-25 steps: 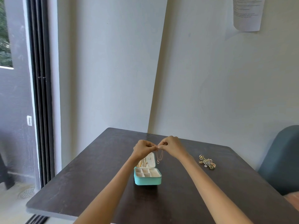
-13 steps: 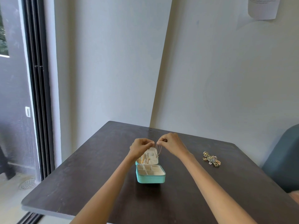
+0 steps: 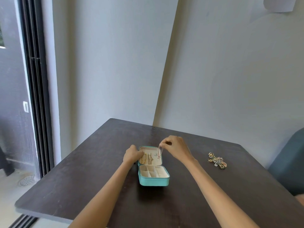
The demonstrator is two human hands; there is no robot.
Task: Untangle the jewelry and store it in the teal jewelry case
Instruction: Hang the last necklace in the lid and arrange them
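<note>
the left hand (image 3: 131,155) is reaching to the raised lid of the open teal case (image 3: 153,177) mid-counter (image 3: 82,175); its fingertips are hidden, so its grip cannot be told. the right hand (image 3: 176,148) is pinching a thin chain (image 3: 159,151), hard to make out, over the lid. the tangled jewelry (image 3: 217,160) is lying well right. half a second ago, both hands were pinching together.
</note>
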